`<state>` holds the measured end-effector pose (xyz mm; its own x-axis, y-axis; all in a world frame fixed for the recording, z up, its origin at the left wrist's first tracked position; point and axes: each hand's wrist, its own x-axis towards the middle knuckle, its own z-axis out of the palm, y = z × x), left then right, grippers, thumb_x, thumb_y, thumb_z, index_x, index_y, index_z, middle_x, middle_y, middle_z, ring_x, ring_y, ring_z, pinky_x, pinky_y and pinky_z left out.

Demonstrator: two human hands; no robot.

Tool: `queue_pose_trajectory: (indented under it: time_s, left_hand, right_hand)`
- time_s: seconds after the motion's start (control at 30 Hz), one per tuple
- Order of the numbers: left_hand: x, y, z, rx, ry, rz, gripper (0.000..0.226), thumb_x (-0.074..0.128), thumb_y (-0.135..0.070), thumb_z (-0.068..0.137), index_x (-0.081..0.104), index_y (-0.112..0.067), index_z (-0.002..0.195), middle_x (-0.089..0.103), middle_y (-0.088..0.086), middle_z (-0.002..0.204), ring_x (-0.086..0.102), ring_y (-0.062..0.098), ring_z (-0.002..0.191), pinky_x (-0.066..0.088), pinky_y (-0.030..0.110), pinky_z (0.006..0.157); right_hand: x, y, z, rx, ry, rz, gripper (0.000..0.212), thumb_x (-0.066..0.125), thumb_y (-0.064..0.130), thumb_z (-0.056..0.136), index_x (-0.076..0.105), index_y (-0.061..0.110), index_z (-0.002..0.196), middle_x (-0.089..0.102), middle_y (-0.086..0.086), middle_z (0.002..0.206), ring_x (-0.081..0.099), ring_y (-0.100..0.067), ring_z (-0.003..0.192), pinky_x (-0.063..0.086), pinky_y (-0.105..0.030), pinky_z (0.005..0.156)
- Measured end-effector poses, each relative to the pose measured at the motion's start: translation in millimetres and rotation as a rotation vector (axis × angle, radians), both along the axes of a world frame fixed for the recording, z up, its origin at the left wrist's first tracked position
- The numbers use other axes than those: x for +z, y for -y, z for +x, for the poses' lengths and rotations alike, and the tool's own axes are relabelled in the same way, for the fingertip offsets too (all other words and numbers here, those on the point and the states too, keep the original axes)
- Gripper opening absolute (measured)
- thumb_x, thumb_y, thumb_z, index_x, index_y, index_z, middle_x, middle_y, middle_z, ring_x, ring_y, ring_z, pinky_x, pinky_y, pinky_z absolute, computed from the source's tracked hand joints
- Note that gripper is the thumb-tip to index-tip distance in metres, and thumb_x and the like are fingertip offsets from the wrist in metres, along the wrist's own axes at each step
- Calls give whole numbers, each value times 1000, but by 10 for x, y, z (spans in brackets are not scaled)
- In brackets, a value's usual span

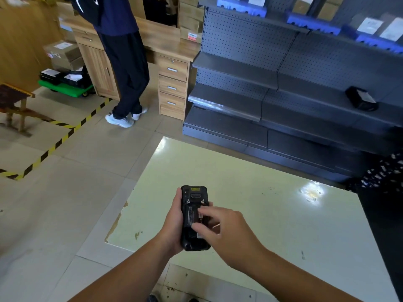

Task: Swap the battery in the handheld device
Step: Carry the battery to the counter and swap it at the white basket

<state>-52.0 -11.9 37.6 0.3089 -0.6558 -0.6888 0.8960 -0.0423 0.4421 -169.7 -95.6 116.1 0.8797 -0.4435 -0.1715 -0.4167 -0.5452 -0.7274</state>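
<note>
A black handheld device (193,199) is held back side up over the near left part of a pale green table (261,192). My left hand (173,223) is wrapped around the device's left edge. My right hand (220,227) rests on its back, with forefinger and thumb pinching at the battery (192,216) in the open bay. Two small latch screws and a yellow label show near the device's top end. My right hand covers the right half of the bay.
Dark grey shelving (283,94) stands beyond the table, with a black boxy object (361,99) on one shelf. A person (124,62) stands at a wooden desk (172,83) at the back left. Yellow-black tape (54,147) marks the floor.
</note>
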Motion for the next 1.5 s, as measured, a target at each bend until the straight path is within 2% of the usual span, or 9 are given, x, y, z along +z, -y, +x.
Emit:
queue_pose_trajectory:
  time_s: [0.17, 0.3, 0.5, 0.63, 0.77, 1.0, 1.17, 1.3, 1.5]
  left_hand:
    - [20, 41, -27, -10, 98, 14, 77, 38, -78, 93, 84, -17, 97, 78, 14, 89, 76, 26, 75, 60, 33, 63]
    - [-4, 30, -60, -7, 115, 6, 73, 37, -76, 95, 84, -20, 101, 78, 12, 92, 75, 25, 80, 59, 33, 69]
    - [-77, 5, -38, 4, 130, 19, 73, 38, -73, 98, 78, -14, 115, 78, 14, 94, 75, 28, 80, 57, 35, 67]
    - [-226, 22, 50, -19, 574, 315, 46, 60, -61, 95, 58, -32, 131, 76, 7, 106, 76, 24, 88, 58, 34, 71]
    - [-501, 109, 99, -160, 874, 392, 101, 86, -51, 57, 39, -43, 146, 67, -1, 115, 69, 20, 100, 58, 41, 90]
    - [-1178, 335, 171, -448, 1272, 693, 82, 77, -42, 70, 34, -38, 140, 47, -2, 116, 64, 23, 72, 55, 35, 62]
    - [-1655, 307, 169, -502, 1506, 768, 83, 76, -45, 61, 51, -20, 136, 55, 11, 119, 53, 33, 103, 49, 51, 91]
    - [-1785, 244, 114, -519, 1514, 859, 93, 68, -51, 66, 43, -10, 145, 45, 20, 138, 44, 42, 122, 41, 61, 102]
    - [-1285, 424, 1, -476, 1658, 716, 86, 54, -56, 81, 38, -12, 153, 41, 17, 147, 38, 39, 136, 33, 60, 111]
  right_hand:
    - [83, -121, 148, -75, -207, -96, 64, 76, 57, 79, 56, 26, 132, 51, 9, 118, 56, -8, 98, 40, -11, 73]
    - [159, -195, 230, -37, -351, -118, 59, 75, 44, 81, 48, 21, 128, 42, 2, 118, 63, -20, 97, 55, -31, 80]
    - [295, -290, 172, 40, -420, -155, 46, 68, 37, 82, 53, 21, 122, 36, 2, 117, 64, -23, 91, 58, -41, 81]
    - [401, -265, 85, 30, -364, -246, 40, 65, 35, 85, 47, 23, 119, 33, 2, 116, 59, -21, 83, 53, -33, 71]
    - [378, -208, 26, -2, -358, -240, 39, 63, 33, 84, 45, 26, 118, 32, 3, 116, 61, -20, 89, 57, -35, 77]
    - [0, -6, -112, -49, -501, -204, 47, 60, 35, 83, 41, 26, 124, 31, 3, 126, 65, -21, 94, 55, -27, 76]
    - [-291, 128, -123, -68, -539, -232, 52, 60, 34, 83, 39, 24, 130, 31, 4, 133, 63, -22, 101, 50, -26, 74]
    - [-458, 217, -109, -105, -499, -268, 48, 61, 33, 86, 39, 22, 128, 34, 3, 132, 53, -21, 90, 43, -27, 68]
    - [-487, 485, -292, -185, -470, -308, 46, 62, 26, 87, 43, 19, 128, 37, 0, 126, 57, -25, 91, 50, -30, 72]
